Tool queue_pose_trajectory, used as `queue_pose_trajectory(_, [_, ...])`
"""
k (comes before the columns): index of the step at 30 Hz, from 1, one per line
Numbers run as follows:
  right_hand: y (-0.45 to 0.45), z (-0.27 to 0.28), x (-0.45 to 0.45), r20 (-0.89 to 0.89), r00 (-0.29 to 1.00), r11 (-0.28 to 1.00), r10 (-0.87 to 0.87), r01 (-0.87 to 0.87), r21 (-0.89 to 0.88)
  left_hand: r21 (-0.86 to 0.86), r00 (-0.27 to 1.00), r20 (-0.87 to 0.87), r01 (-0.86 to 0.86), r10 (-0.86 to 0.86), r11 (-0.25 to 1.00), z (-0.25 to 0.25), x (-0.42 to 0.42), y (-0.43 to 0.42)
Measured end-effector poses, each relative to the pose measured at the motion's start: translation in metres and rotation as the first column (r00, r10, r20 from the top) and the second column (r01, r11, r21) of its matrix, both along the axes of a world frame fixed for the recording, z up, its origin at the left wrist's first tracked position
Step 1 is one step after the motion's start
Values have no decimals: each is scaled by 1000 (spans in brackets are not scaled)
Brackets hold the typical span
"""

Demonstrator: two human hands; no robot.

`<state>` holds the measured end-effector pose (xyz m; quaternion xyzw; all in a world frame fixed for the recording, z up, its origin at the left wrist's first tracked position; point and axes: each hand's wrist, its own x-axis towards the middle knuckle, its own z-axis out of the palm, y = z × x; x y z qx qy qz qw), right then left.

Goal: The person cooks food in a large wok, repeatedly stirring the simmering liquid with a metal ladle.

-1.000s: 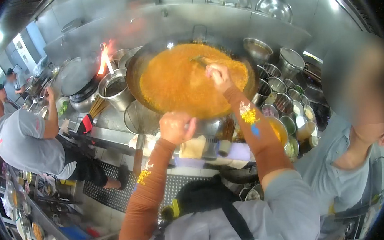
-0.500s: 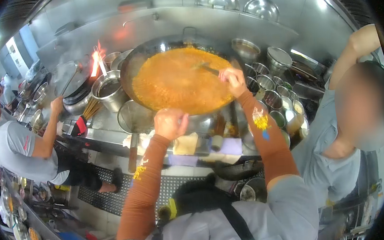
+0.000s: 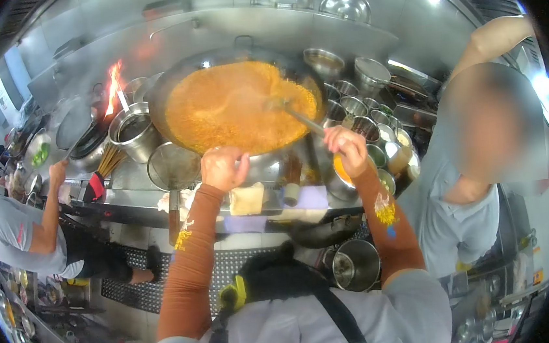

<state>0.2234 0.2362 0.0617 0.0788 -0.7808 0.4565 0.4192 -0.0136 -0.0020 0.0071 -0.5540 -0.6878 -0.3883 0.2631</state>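
Observation:
A large dark wok (image 3: 159, 110) holds thick, steaming orange sauce (image 3: 216, 98) with small bits in it. My right hand (image 3: 346, 149) is closed around the handle of a long-handled stirring tool (image 3: 304, 122) at the wok's right side. That tool's head lies partly in the sauce, so I cannot tell whether it is a ladle or a spatula. At the near rim, my left hand (image 3: 223, 168) has curled fingers and a raised thumb; what they grip is hidden. Below it rest a folded cream cloth (image 3: 247, 199) and a purple cloth (image 3: 306, 197).
A wire strainer (image 3: 173, 167) and a steel pot (image 3: 134, 130) stand left of the wok. Flames (image 3: 114, 87) rise behind that pot. Several seasoning tins (image 3: 365, 127) crowd the right. One co-worker (image 3: 11, 220) works at the left; another person (image 3: 467, 213) stands close at my right.
My right hand has drawn toward me and down, pulling the tool back so more of its handle shows. My left hand stays by the near rim. The whole view has shifted.

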Motion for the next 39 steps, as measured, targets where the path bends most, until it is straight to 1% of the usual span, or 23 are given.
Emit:
queue_pose_trajectory(1, [-5,1,8,-3,1000,999,15,-15,-49,-7,1000,5,2,-2,1000,0,0,0])
queue_pose_trajectory(3, [-14,3,22,-40,999,996,17,-20,-84,-21,1000,14,6,-6,1000,0,0,-1])
queue_pose_trajectory(5, [-24,8,34,-85,996,991,25,-36,-130,1,1000,15,17,-17,1000,1,1,-1])
queue_pose_trajectory(9, [-29,17,54,-165,979,944,120,-164,-285,-19,999,38,-5,6,1000,0,2,-1])
queue_pose_trajectory(12, [-25,19,59,-254,949,834,185,-288,-470,-3,1000,10,-6,6,1000,-1,0,-1])
queue_pose_trajectory(16, [-8,4,45,-329,917,688,228,-391,-612,62,1000,7,13,-13,998,2,2,1])
queue_pose_trajectory(18, [-3,-7,26,-358,904,661,232,-417,-624,75,1000,6,14,-14,997,2,1,2])
queue_pose_trajectory(24, [-6,-32,-61,-417,875,641,247,-470,-607,39,1000,-1,-10,10,999,-3,-7,8])
queue_pose_trajectory(25, [-5,-36,-78,-431,860,650,275,-496,-576,54,1000,-25,-6,7,999,-2,-9,9])
queue_pose_trajectory(28, [-7,-39,-127,-397,883,700,251,-449,-555,53,999,-37,3,-1,999,2,-10,10])
queue_pose_trajectory(30, [-5,-36,-159,-364,891,746,271,-434,-505,46,999,-38,3,-1,999,3,-11,9])
queue_pose_trajectory(32, [-2,-35,-191,-335,911,815,240,-377,-440,81,999,-33,19,-16,997,9,-9,10])
queue_pose_trajectory(35, [-1,-34,-234,-255,942,905,217,-292,-308,87,999,-50,8,-3,996,10,-8,11])
queue_pose_trajectory(37, [0,-36,-262,-261,947,973,189,-217,-83,80,999,-52,4,0,997,8,-7,10])
queue_pose_trajectory(38, [2,-36,-272,-268,948,985,173,-171,30,77,999,-54,3,1,997,7,-7,10])
queue_pose_trajectory(39, [5,-34,-277,-214,962,985,170,-172,10,72,998,-56,2,2,997,8,-6,9])
